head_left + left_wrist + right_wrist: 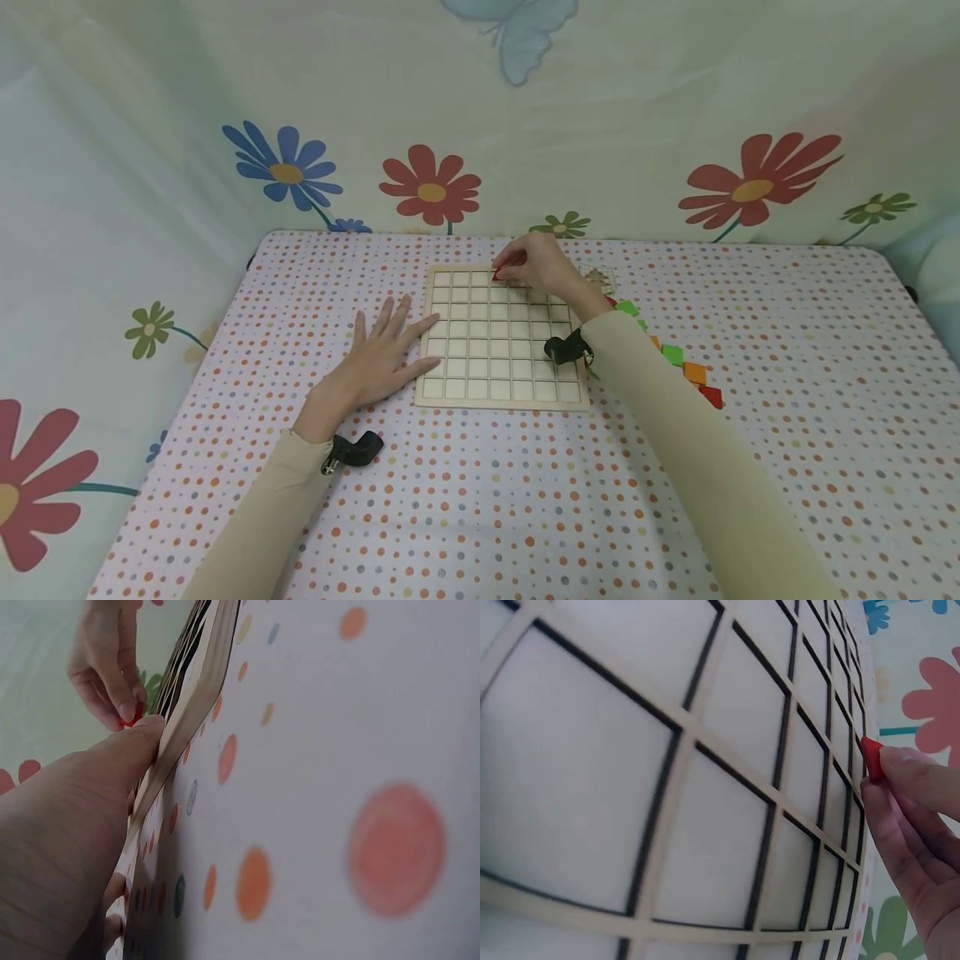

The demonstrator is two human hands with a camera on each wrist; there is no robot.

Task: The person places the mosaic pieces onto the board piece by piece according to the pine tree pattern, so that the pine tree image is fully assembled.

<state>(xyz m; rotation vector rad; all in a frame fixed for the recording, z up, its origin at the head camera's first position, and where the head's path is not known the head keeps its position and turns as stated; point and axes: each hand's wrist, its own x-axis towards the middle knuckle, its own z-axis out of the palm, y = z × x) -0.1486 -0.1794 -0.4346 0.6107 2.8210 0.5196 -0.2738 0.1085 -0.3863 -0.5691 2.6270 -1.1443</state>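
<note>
A square wooden grid board [480, 339] with pale cells lies on the table. Over its far edge my right hand [534, 262] pinches a small red tile [872, 759] between thumb and fingers. In the right wrist view the red tile is tilted at the board's far row, and I cannot tell whether it touches a cell. My left hand [382, 358] lies with spread, straight fingers at the board's left side. Its thumb [142, 739] rests on the board's rim in the left wrist view.
Right of the board lie loose green tiles [672, 355], orange tiles [695, 372] and red tiles [712, 397], some partly behind the right arm. A small gridded piece [600, 278] sits by the board's far right corner. A flowered cloth [600, 125] hangs behind the dotted tabletop [480, 500].
</note>
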